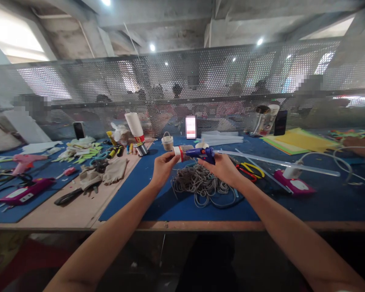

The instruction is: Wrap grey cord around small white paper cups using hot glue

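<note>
My left hand [163,168] is closed around a paper cup [177,153] with a white and red end, tipped on its side. Greyish cord seems to cover part of the cup's wall. In my right hand [224,167] is a blue hot glue gun [202,153], its nozzle against or close to the cup; contact cannot be made out. A long clear glue stick [280,163] sticks out of the gun's back toward the right. Below both hands lies a tangled heap of grey cord [197,182] on the blue mat [134,202].
Behind the cup stands a small handled basket [167,142]. A stack of paper cups [134,126] leans at left, near gloves [115,170] and a pink glue gun [22,162]. Pliers [252,170], a purple power strip [293,184] and coloured sheets [301,140] lie right. Another person's hand [360,146] shows far right.
</note>
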`<state>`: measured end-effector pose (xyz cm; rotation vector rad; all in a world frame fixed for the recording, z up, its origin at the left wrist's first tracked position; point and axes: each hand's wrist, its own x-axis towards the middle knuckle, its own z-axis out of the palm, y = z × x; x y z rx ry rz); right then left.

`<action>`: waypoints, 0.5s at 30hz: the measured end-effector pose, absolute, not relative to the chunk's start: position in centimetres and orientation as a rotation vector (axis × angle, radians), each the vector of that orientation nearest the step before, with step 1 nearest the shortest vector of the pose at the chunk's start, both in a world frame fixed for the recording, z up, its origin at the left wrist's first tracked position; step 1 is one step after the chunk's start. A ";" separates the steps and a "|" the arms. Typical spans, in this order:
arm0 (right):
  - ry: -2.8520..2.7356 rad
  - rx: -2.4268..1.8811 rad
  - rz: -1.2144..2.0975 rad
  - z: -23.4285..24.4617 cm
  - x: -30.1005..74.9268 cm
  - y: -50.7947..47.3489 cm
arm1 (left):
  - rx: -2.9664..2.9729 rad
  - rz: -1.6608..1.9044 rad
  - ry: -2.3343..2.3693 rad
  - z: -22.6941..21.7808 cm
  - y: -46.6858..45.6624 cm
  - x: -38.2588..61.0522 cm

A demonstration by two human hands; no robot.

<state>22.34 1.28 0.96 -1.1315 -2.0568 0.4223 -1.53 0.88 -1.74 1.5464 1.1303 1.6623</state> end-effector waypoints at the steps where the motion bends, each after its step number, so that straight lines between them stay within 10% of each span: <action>1: -2.058 -1.134 0.421 1.0 22.3 1.3 | 1.550 1.663 1.131 -1.8 0.9 -1.6; 15: -2.053 -1.121 0.422 0.9 22.4 1.3 | 1.521 1.687 1.147 -1.6 0.8 -1.4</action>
